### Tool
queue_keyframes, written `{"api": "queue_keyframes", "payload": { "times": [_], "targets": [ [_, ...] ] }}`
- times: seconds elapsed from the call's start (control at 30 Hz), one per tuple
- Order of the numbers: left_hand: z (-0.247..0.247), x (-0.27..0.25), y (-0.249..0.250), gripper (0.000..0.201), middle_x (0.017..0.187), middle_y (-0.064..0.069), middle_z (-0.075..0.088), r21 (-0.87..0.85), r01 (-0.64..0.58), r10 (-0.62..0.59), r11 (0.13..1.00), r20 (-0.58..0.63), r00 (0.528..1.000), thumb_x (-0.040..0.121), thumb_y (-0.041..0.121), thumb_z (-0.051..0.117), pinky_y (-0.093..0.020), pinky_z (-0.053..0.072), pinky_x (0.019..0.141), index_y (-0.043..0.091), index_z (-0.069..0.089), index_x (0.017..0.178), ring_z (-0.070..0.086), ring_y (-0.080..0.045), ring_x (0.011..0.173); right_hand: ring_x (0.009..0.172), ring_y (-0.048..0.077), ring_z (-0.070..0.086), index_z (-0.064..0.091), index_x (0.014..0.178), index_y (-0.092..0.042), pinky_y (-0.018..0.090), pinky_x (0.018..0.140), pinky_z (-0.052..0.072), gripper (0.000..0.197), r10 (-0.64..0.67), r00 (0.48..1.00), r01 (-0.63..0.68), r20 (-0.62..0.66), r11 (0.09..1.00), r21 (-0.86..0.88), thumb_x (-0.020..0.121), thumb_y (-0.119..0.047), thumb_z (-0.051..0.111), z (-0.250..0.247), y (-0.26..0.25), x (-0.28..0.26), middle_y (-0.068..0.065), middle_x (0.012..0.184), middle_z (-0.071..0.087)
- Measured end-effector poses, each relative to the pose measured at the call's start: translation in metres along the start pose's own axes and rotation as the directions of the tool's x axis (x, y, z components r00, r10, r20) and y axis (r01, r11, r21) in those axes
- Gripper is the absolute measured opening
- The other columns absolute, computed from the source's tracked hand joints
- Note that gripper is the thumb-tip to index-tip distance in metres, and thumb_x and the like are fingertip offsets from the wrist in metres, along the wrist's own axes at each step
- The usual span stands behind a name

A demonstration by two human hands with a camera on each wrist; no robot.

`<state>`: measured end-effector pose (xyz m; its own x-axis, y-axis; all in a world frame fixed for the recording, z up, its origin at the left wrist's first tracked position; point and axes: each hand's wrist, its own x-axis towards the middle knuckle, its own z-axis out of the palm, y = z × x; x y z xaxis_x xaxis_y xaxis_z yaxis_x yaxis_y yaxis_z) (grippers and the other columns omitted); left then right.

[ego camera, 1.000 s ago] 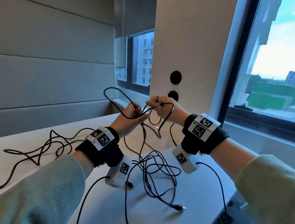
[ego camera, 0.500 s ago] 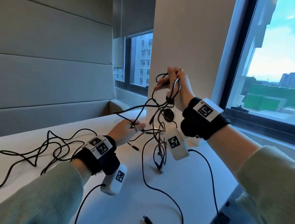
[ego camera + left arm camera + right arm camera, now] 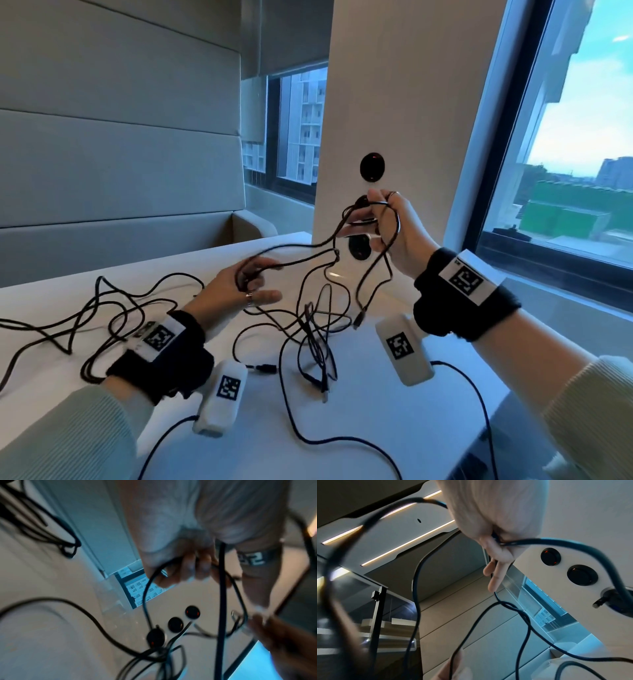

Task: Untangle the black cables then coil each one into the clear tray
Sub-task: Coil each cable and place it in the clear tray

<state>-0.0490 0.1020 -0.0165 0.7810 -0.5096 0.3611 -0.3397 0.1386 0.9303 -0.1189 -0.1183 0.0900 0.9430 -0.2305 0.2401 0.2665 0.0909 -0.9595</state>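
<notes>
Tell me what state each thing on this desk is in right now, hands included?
Right hand: raised, fingers gripping a loop of black cable.
Left hand: lower, fingers curled round a strand of the same bundle.
Black cables: tangled, partly lifted off the table.
Second cable bunch: lying loose, untouched.
Clear tray: not in view.

the right hand [image 3: 394, 236] is raised at centre right of the head view, fingers [image 3: 356, 216] curled, pinching a black cable [image 3: 394, 222]. the left hand [image 3: 236, 287] sits lower, centre left, fingers hooked round a cable loop, thumb extended.
</notes>
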Motion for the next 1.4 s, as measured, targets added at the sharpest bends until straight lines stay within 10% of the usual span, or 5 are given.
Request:
{"api": "queue_keyframes", "payload": {
  "times": [0.23, 0.57, 0.97, 1.07, 1.4],
  "targets": [
    [-0.025, -0.011, 0.005, 0.061, 0.104, -0.008, 0.066, -0.514, 0.165, -0.104, 0.842, 0.146, 0.984, 0.064, 0.025, 0.079, -0.037, 0.057, 0.079, 0.02, 0.06, 0.122, 0.067, -0.016, 0.081, 0.054, 0.011, 0.065, 0.041, 0.116, -0.017, 0.021, 0.048, 0.027, 0.028, -0.02, 1.0, 0.024, 0.019, 0.956, -0.291, 0.099, -0.039, 0.036, -0.009, 0.011, -0.008, -0.002, 0.073, 0.063],
    [0.023, 0.019, 0.011, 0.056, 0.114, 0.009, 0.059, 0.524, 0.016, -0.075, 0.852, 0.092, 0.993, 0.081, 0.027, 0.069, -0.024, 0.043, 0.091, 0.034, 0.042, 0.128, 0.055, -0.009, 0.107, 0.078, 0.017, 0.067, 0.049, 0.078, -0.025, 0.015, 0.041, 0.027, 0.025, -0.015, 0.968, 0.122, 0.25, 0.901, -0.417, 0.099, -0.036, 0.04, -0.003, 0.03, -0.018, -0.002, 0.088, 0.063],
    [0.033, -0.001, 0.006, 0.029, 0.093, 0.001, 0.066, 0.444, 0.021, -0.095, 0.896, 0.147, 0.985, 0.085, 0.017, 0.066, -0.023, 0.049, 0.061, 0.037, 0.053, 0.102, 0.063, -0.005, 0.066, 0.036, 0.002, 0.038, 0.044, 0.078, -0.008, 0.009, 0.034, 0.027, 0.021, -0.016, 0.971, 0.125, 0.239, 0.885, -0.448, 0.097, -0.004, 0.037, 0.004, 0.029, -0.022, 0.003, 0.06, 0.046],
    [0.035, -0.004, 0.014, 0.015, 0.091, 0.002, 0.07, 0.386, 0.081, -0.14, 0.919, 0.128, 0.982, 0.093, 0.037, 0.049, -0.032, 0.047, 0.074, 0.034, 0.059, 0.104, 0.065, -0.005, 0.068, 0.049, 0.011, 0.039, 0.051, 0.088, -0.008, 0.021, 0.05, 0.035, 0.02, -0.058, 0.95, 0.284, 0.307, 0.566, -0.774, 0.097, -0.025, 0.046, 0.012, 0.034, -0.015, -0.003, 0.057, 0.044],
    [0.031, -0.034, 0.02, 0.096, 0.109, -0.013, 0.064, -0.059, 0.275, -0.257, 0.96, 0.215, 0.942, 0.041, 0.057, 0.085, -0.017, 0.028, 0.039, 0.031, 0.048, 0.126, 0.041, -0.008, 0.041, 0.063, 0.007, 0.045, 0.04, 0.119, -0.012, 0.017, 0.057, 0.036, 0.026, 0.046, 0.885, 0.407, 0.464, 0.409, -0.817, 0.095, -0.003, 0.037, 0.06, 0.044, -0.022, -0.007, 0.078, 0.045]
  ]
}}
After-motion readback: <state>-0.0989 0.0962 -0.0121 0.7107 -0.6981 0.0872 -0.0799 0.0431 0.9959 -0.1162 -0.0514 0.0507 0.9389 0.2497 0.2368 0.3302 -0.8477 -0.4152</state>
